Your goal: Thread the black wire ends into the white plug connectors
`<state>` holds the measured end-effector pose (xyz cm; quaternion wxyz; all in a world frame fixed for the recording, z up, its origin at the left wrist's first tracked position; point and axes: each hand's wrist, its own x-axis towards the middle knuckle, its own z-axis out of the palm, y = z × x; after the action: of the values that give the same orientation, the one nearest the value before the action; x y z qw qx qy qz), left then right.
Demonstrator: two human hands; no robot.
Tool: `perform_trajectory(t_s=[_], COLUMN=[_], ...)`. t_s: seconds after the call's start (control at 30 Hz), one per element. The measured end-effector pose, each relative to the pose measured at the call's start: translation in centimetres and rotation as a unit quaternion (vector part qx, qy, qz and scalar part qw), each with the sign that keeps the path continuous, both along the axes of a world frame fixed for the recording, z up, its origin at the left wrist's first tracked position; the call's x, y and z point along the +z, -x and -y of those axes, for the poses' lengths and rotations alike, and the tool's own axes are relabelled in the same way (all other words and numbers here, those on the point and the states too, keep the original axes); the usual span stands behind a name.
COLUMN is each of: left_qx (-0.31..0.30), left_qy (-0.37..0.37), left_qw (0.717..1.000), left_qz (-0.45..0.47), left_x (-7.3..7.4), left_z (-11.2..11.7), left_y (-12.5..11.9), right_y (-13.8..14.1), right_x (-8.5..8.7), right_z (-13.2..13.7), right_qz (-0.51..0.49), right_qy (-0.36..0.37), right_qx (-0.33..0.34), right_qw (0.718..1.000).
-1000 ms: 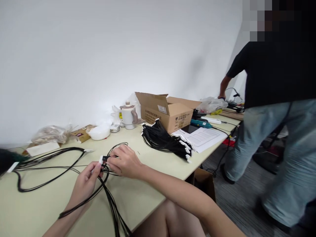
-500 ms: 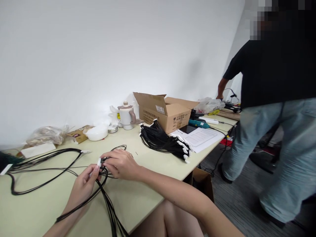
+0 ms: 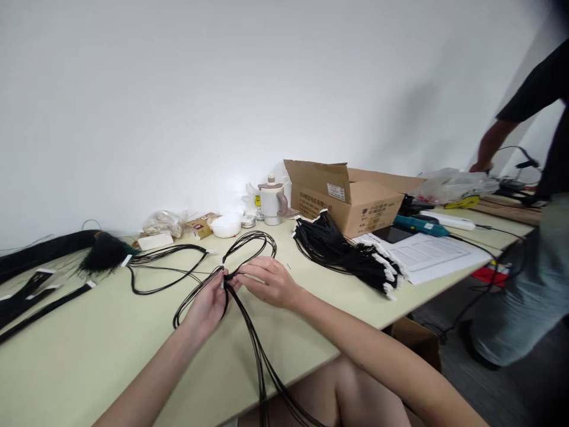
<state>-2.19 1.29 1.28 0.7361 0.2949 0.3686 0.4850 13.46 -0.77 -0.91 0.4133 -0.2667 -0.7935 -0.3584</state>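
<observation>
**Hands pinching a bundle of thin black wires at centre frame**

Fingers of both hands meet just left of centre. The left hand (image 3: 208, 302) is closed around a bundle of thin black wires (image 3: 249, 332), pinching it near a small white plastic connector (image 3: 221, 274). The right hand (image 3: 267, 283) curls in from the right, its fingertips gripping the same bundle at the knot where the strands cross. From there the wires loop up toward the middle of the frame and trail down off the near edge of the pale green table (image 3: 89, 350).

Tangling looks the likeliest trouble: several loose loops overlap close to the grip, so a pull on one strand could snag another or drag the connector out of the fingers. The strands hanging over the edge could also pull the bundle sideways.

Right of centre lies a thick pile of black cables with white ends (image 3: 347, 255), near but apart from the hands. Behind it stands an open brown cardboard box (image 3: 351, 198), and a white lidded jug (image 3: 272, 201) sits upper centre. Printed white paper sheets (image 3: 427, 255) lie further right. Another person (image 3: 533, 237) stands at the far right edge.
</observation>
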Motion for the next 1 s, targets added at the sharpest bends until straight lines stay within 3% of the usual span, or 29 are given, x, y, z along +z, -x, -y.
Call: perform_trajectory(t_s=[0.23,0.73,1.0], left_qx=[-0.048,-0.133,-0.154], left_qy=[0.014,0.022,0.016], left_qw=[0.999,0.991,0.988], left_qz=[0.012,-0.009,-0.01], left_x=[0.2,-0.3,0.2], left_z=[0.7,1.0,1.3], left_y=[-0.1,0.2,0.2], right_y=[0.7,0.8,0.9], right_x=[-0.2,-0.5,-0.5], right_z=[-0.2,-0.2,-0.2], right_qz=[-0.002,0.005,-0.013], right_qy=[0.045,0.022,0.009], right_qx=[0.005,-0.007,0.006], right_qw=[0.999,1.0,1.0])
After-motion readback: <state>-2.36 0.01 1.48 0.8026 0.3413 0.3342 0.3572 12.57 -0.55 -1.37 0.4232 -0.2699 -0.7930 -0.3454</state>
